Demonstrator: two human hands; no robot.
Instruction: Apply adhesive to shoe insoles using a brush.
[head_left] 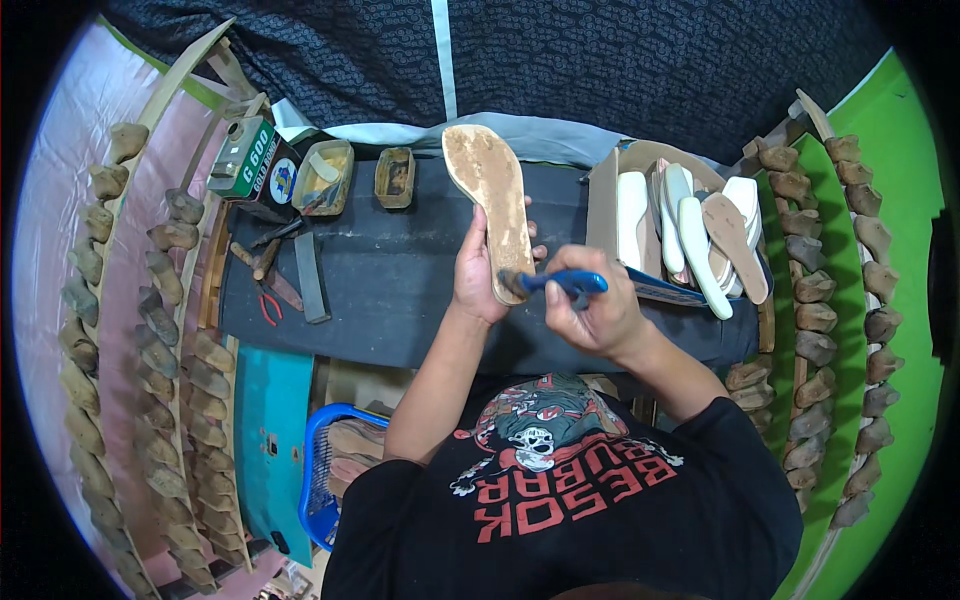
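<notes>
My left hand [478,268] grips a shoe sole [488,185] by its narrow heel half, with the fingertips showing along its right edge. The sole is brown and blotchy on top, with a pale rim, and its broad toe end points away from me. In my right hand [600,318] is a brush [575,281] with a blue handle. Its dark bristles touch the sole near the heel end. My right fingers are wrapped round the handle, so part of it is hidden.
A cardboard box [602,205] of soles stands right on the dark worktable [390,290]. Left lie pliers [268,305], a flat metal bar [311,275], a green can [250,165] and two tubs [328,178]. Racks of shoe lasts [815,285] flank both sides; a blue basket [318,470] sits below.
</notes>
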